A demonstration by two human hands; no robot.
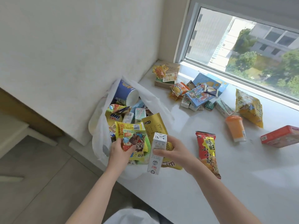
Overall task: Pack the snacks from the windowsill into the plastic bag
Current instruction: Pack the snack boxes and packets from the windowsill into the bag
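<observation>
**Me:** Snacks first, left to right. The white plastic bag (103,126) slumps at the left end of the windowsill (186,183), mouth gaping toward me and already well filled: a blue tube (124,92) at the back, yellow packets and small cartons nearer.

**Helper:** And your hands?

**Me:** My left hand (119,151) is at the bag's mouth, fingers curled round a green-and-yellow cartoon packet (135,143), thumb on its face. Just to its right, my right hand (174,150) grips a white drink carton (156,153) around its middle, upright, right at the bag's opening and in front of a gold pouch (156,126).

**Helper:** How would you do this step well?

**Me:** I'd push the packet down flat to make room, then slide the carton in bottom first beside it, so it doesn't tip back out over the sagging rim.

**Helper:** What's left?

**Me:** Plenty, I'd say. A red packet (207,152) lies just beside my right hand; farther right are an orange cup (236,128), a yellow bag (249,107) and a red box (280,136), with a heap of small packets (194,92) near the window (242,46), well apart from my fingers.
</observation>
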